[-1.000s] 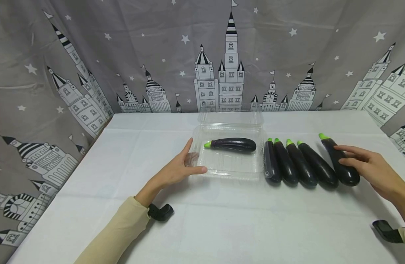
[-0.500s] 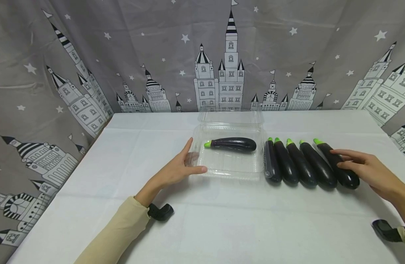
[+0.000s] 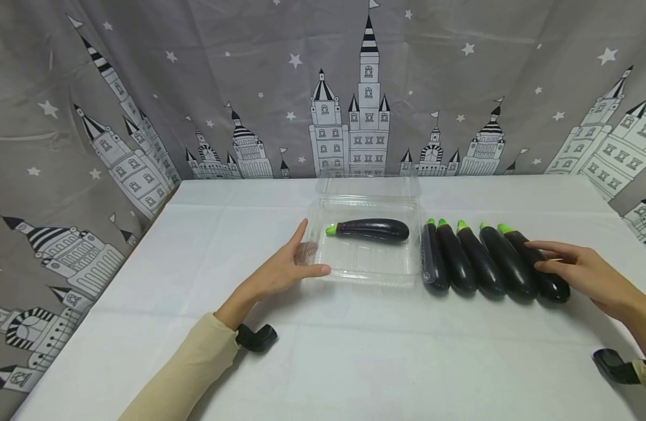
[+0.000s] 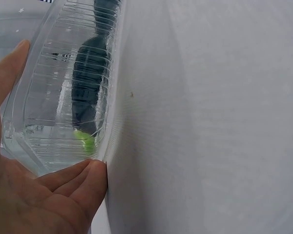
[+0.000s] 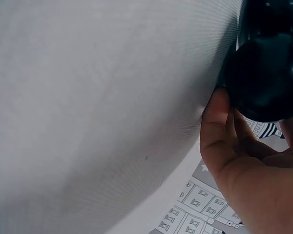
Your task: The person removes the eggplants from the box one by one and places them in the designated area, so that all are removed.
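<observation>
In the head view, a clear plastic clamshell box (image 3: pixel 365 266) stands with its lid (image 3: pixel 367 186) raised at the back. One dark purple eggplant (image 3: pixel 373 229) with a bright green stem end lies crosswise inside. My left hand (image 3: pixel 281 270) spans the box's front left corner, fingers fairly straight and touching its side and front rim. To the right, several eggplants (image 3: pixel 486 269) lie side by side, stems pointing away. My right hand (image 3: pixel 591 275) grips the rightmost eggplant (image 3: pixel 555 286) around its body. In the right wrist view, fingers and thumb sit on either side of its rounded end (image 5: pixel 266 78).
A white cloth (image 3: pixel 354 356) covers the table. Behind it hangs a grey curtain (image 3: pixel 239 70) printed with castles and stars. The leftmost eggplant (image 3: pixel 433 263) in the row lies close against the box's right side.
The right hand has brought the rightmost eggplant leftward, its stem end swinging in beside the row. The neighbouring eggplant has shifted slightly too. The left hand and the box stay where they were.
</observation>
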The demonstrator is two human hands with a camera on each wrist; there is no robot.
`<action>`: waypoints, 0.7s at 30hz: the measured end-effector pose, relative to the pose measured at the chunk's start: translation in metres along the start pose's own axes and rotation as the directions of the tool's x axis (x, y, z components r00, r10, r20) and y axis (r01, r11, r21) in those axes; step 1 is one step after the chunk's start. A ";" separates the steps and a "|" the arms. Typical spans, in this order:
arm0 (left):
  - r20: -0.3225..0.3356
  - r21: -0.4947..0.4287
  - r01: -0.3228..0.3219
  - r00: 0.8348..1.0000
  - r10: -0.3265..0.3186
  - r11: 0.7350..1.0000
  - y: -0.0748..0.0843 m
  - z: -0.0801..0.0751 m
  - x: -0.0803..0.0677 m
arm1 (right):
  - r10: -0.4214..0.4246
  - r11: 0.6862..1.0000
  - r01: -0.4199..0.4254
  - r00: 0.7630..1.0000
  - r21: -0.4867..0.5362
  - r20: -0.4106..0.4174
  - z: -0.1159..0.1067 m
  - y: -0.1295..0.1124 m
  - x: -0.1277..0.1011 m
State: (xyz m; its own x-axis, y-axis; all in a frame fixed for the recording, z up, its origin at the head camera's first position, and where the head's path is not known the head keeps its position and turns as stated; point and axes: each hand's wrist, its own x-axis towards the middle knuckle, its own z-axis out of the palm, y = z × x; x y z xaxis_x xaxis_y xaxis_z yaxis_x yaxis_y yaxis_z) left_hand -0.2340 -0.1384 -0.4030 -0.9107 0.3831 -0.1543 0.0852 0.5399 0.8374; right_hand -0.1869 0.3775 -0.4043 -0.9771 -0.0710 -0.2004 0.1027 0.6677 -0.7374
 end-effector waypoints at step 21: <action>0.000 0.000 0.014 1.000 -0.014 1.000 0.000 0.000 0.000 | -0.022 0.995 0.017 0.999 -0.101 -0.049 0.002 -0.008 -0.003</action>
State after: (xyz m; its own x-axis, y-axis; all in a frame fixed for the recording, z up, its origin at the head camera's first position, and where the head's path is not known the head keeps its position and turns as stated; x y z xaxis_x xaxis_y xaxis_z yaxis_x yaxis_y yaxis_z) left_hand -0.2342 -0.1389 -0.4030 -0.9118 0.3758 -0.1659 0.0727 0.5450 0.8353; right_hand -0.1846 0.3709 -0.3995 -0.9871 -0.0492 -0.1521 0.0668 0.7374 -0.6721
